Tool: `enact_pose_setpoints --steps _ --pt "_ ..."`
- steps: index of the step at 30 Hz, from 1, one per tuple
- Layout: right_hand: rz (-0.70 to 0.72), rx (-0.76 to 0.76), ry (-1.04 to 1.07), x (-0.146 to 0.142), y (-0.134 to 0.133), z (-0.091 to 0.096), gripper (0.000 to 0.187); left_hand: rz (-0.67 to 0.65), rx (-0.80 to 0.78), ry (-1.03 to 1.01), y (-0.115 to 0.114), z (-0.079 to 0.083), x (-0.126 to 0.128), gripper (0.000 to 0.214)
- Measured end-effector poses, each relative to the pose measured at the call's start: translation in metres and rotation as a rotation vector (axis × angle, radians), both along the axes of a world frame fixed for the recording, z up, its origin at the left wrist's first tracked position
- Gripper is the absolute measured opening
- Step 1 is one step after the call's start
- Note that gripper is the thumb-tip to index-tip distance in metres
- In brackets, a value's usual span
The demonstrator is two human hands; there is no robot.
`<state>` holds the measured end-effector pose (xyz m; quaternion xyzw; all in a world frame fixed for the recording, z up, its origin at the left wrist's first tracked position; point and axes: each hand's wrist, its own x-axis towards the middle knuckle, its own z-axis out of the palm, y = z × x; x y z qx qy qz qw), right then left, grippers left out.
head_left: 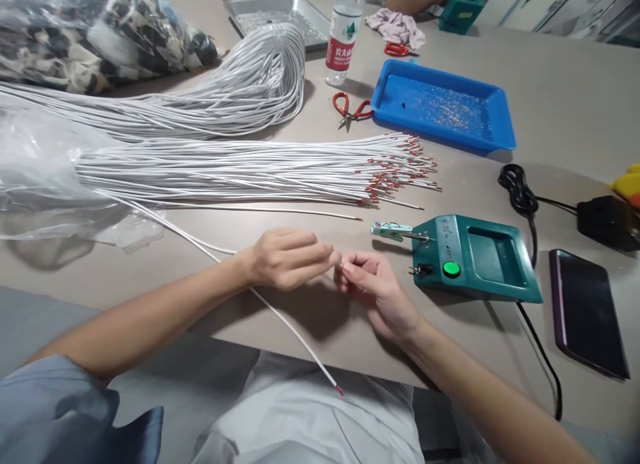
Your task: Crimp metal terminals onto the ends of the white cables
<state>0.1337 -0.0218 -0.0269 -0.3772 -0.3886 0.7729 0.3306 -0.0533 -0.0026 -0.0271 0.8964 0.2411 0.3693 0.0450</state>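
Note:
My left hand [293, 259] is closed, its fingertips pinched together over the table. A white cable [220, 249] from the bundle runs in under its wrist and appears to pass along into the fingers. Touching those fingertips, my right hand [375, 287] pinches at the cable's end, which the fingers mostly hide. A second white cable [290, 327] passes below my left wrist and hangs past the table edge, its red tip over my lap. Behind my hands lies the bundle of white cables [250, 167] with red ends pointing right.
Right of my hands stands a green device [480, 264] with a lit button and a clip. Beyond it are a black phone [587, 311], a power adapter [607, 221] and a blue tray [507, 134]. Red-handled cutters [349, 117], a bottle [345, 37] and coiled cable [280, 71] sit behind.

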Motion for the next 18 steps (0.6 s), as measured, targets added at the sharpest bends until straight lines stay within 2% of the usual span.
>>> enact_pose_setpoints --steps 1,3,5,6,8,10,11,13,14,18 --pt "0.065 -0.099 0.096 -0.001 -0.004 0.001 0.025 -0.061 0.034 0.025 0.000 0.005 -0.002 0.018" --pt "0.171 -0.247 0.243 -0.002 -0.009 0.001 0.026 -0.126 -0.038 0.000 0.000 0.013 -0.003 0.018" --pt "0.176 -0.270 0.251 -0.002 -0.010 0.001 0.023 -0.050 -0.294 -0.132 -0.002 0.014 0.002 0.020" --pt "0.129 -0.210 0.187 -0.001 -0.009 0.000 0.020 0.012 -0.491 -0.221 -0.003 0.012 0.005 0.023" --pt "-0.032 0.077 -0.044 0.001 -0.006 -0.001 0.015 0.107 -0.950 -0.378 -0.003 0.006 0.010 0.027" --pt "-0.217 0.528 -0.312 0.005 -0.001 -0.003 0.011 0.106 -1.333 -0.461 -0.001 0.001 0.012 0.029" --pt "-0.283 0.762 -0.430 0.007 0.001 -0.005 0.011 0.085 -1.456 -0.477 0.001 0.000 0.011 0.030" --pt "-0.338 1.145 -0.611 0.010 0.006 -0.010 0.019 0.070 -1.591 -0.488 0.003 0.001 0.010 0.030" --pt "-0.333 1.278 -0.677 0.011 0.008 -0.012 0.023 0.070 -1.629 -0.493 0.004 0.002 0.009 0.028" --pt "-0.252 1.599 -0.876 0.014 0.014 -0.018 0.027 0.047 -1.749 -0.547 0.005 0.004 0.010 0.022"
